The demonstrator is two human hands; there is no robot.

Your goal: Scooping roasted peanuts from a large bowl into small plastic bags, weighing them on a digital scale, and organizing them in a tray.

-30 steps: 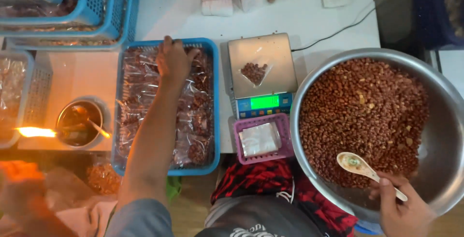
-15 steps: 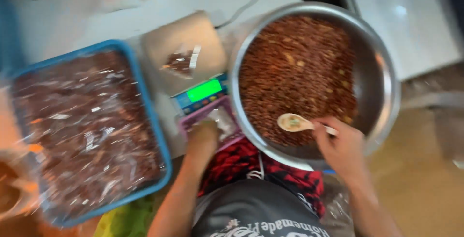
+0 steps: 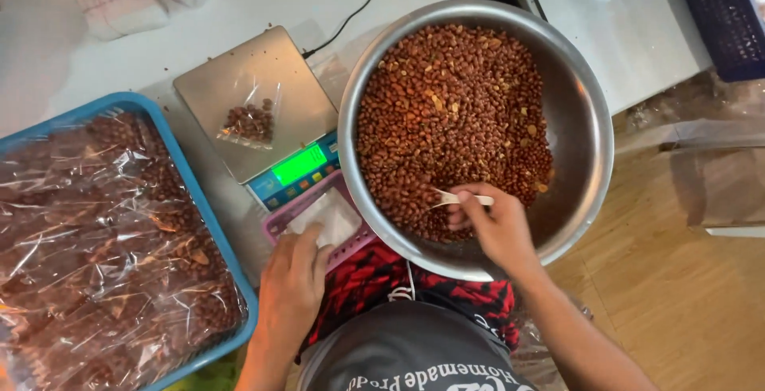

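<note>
Red-brown roasted peanuts [image 3: 450, 112] fill the wide steel bowl [image 3: 586, 132], where the right hand [image 3: 492, 227], closed around a white spoon [image 3: 456, 198], should dig shallowly while the left hand [image 3: 293, 283] rests loosely open-fingered on clear bags in the pink basket [image 3: 275, 225].

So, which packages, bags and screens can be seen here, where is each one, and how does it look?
Scale screen: front of the scale, a glowing green rectangle in a blue panel.
Small clear bag: lies on the steel scale plate, partly filled with brown peanuts.
Filled clear bags: piled in the blue basket at the left.
Empty clear bags: flat stack in the pink basket, touched by the left hand.
</note>
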